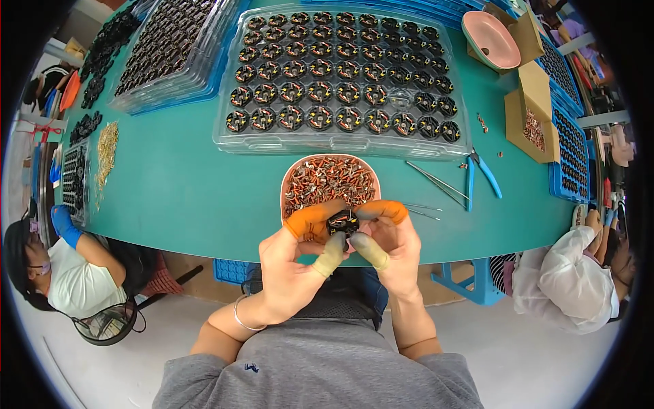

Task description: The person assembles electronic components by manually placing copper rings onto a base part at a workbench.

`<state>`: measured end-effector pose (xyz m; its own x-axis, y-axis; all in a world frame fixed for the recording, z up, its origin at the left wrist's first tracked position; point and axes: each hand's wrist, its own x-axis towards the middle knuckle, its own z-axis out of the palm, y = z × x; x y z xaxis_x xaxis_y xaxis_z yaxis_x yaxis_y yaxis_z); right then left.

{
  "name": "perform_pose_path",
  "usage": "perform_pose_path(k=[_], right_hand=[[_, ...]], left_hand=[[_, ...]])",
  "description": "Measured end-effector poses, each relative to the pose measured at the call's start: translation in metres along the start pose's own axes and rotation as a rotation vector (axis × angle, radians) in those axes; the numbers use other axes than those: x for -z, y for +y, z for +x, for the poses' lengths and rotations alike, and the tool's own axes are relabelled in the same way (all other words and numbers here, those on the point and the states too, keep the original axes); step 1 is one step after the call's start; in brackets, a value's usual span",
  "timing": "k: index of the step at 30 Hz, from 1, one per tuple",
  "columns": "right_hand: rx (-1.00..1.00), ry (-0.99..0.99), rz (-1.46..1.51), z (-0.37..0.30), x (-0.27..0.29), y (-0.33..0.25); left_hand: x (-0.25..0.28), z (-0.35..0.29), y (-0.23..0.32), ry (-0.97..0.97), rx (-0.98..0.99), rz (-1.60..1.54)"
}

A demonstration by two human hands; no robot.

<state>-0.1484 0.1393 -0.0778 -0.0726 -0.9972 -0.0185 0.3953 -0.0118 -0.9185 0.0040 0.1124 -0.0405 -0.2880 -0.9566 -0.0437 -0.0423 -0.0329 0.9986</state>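
Observation:
Between my two hands, over the near edge of the table, is a round black plastic part (343, 222) with small red and yellow bits on it. My left hand (294, 253) grips its left side between thumb and index finger. My right hand (392, 247) pinches the opposite side. Orange cots cover the index fingers and pale yellow ones the thumbs. Just beyond my fingers sits a pink bowl (283, 187) heaped with small copper-coloured pieces (332, 180). A clear tray (300, 144) behind it carries rows of similar round parts; one pocket (400, 101) shows no black part.
Tweezers (439, 183) and blue-handled pliers (485, 176) lie to the right, near a cardboard box (531, 123) of small pieces and an empty pink bowl (492, 39). Stacked trays (167, 51) stand back left. People sit at left (82, 273) and right (569, 283).

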Motion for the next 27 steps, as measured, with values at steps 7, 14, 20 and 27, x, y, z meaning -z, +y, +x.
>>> perform_pose_path(k=[7,14,20,27], right_hand=[[0.052,0.080,0.012,-0.002,-0.012,0.003],[0.018,0.062,0.052,-0.002,-0.010,0.002],[0.030,0.123,0.072,0.000,-0.010,0.003],[0.257,0.062,-0.241,-0.003,-0.008,0.019]], left_hand=[[-0.001,0.000,-0.009,0.011,-0.112,0.138],[-0.009,0.001,-0.011,0.142,-0.235,0.232],[-0.005,0.003,-0.011,0.080,-0.244,0.244],[0.000,0.000,-0.011,-0.025,-0.256,0.295]])
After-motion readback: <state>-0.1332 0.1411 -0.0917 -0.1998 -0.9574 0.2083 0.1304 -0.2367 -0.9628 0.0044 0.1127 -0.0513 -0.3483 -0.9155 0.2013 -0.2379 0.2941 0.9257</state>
